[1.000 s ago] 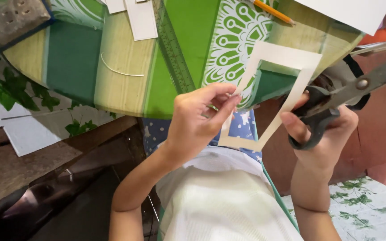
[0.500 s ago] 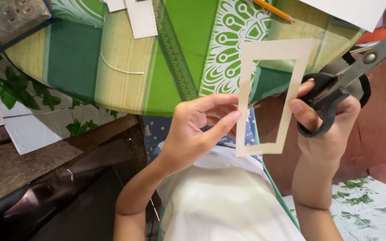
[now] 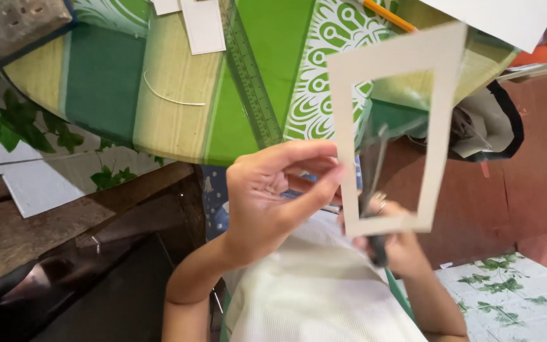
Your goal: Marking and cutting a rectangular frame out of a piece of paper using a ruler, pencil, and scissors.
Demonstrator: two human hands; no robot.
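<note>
Cardboard frame (image 3: 349, 126) upright, long axis vertical, left hand (image 3: 273, 196) pinching its side, right hand (image 3: 394, 244) gripping scissors (image 3: 375, 183).

The pale rectangular cardboard frame (image 3: 395, 130) blocks the centre right of the picture; bare green striped tablecloth (image 3: 102, 95) lies open at upper left.

Green patterned tablecloth (image 3: 102, 95); clear ruler (image 3: 248, 76); orange pencil (image 3: 389, 16); white card (image 3: 202, 25); leaf-print floor (image 3: 508, 297).

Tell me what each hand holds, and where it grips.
Left hand pinches the cardboard frame at its left side strip; right hand holds scissors by the handles.
</note>
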